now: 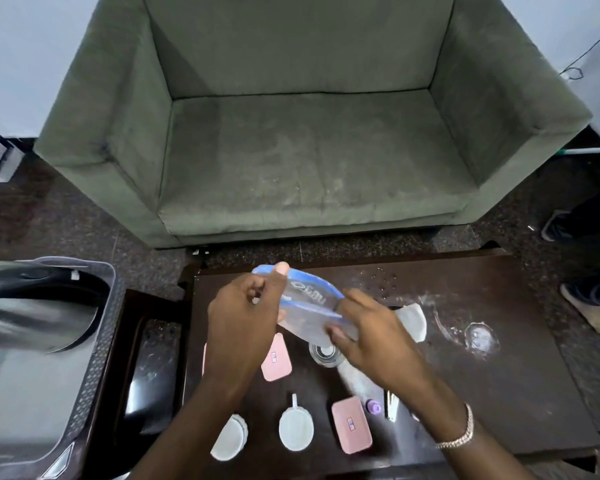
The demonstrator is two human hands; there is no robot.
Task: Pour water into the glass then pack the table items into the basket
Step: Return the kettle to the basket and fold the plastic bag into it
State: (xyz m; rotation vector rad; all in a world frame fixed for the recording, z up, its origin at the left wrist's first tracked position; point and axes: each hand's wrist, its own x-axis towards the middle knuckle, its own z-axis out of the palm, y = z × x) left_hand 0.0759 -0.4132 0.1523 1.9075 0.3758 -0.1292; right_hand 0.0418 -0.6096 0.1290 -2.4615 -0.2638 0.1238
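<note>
1. My left hand (238,327) and right hand (368,337) both pinch a clear water sachet (309,306) at frame centre.
2. The glass (324,355) sits right underneath on the counter (499,393).
3. Looks like the pour step; next I'd tilt it carefully. The basket (97,341) waits at the left.

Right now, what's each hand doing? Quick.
Left hand: closed on the left end of the clear container with the blue rim.
Right hand: gripping the same container's right end, above the glass.

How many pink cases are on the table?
2 in full view: one pink case beside the left hand, another near the front edge. A pink sliver behind the left hand may be a third.
</note>
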